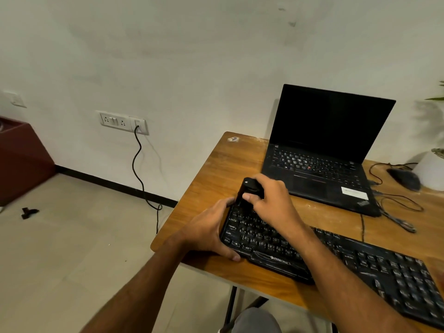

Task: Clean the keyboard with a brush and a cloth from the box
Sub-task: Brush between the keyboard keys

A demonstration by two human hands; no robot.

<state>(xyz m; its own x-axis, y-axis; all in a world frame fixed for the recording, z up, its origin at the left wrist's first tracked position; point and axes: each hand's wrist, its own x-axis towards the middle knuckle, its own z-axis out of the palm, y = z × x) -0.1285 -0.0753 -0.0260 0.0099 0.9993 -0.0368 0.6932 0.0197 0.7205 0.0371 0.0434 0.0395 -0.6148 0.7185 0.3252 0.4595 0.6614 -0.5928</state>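
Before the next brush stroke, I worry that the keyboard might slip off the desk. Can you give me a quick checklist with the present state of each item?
1. Black brush held firmly: ok, the right hand grips it.
2. Black Zebronics keyboard steadied: ok, the left hand holds its left end.
3. Keyboard fully on the wooden desk: ok, though its left end lies near the desk's edge.
4. Brush bristles touching the keys: cannot tell, the hand hides them.
5. Black open laptop out of the way: ok, it sits behind the keyboard, apart.
6. Cloth within reach: cannot tell, none in view.
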